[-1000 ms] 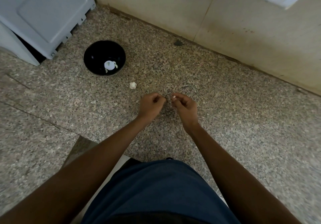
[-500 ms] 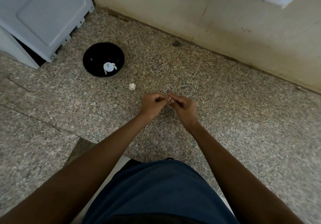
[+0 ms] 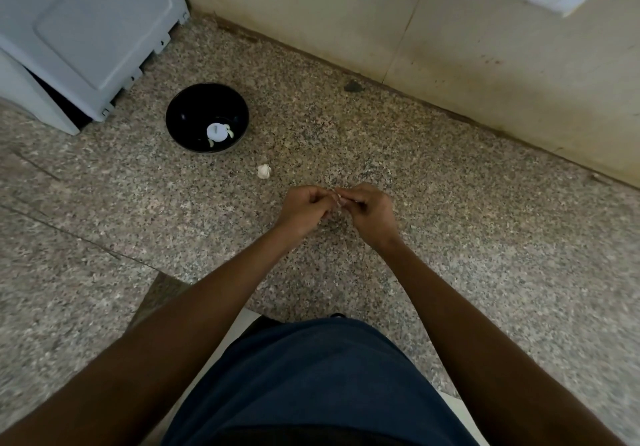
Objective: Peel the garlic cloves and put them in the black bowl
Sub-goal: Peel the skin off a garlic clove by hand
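Both hands, left hand (image 3: pixel 304 206) and right hand (image 3: pixel 370 208), pinched 1 garlic clove (image 3: pixel 341 200) together, right of the black bowl (image 3: pixel 207 117), left hand nearer it.

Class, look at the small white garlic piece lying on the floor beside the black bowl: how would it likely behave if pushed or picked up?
The garlic piece looks small, so probably light and easily flicked aside. Its lumpy, uneven shape suggests it would tumble rather than roll far. If papery skin remains, it may slip or flake under pinching fingers.
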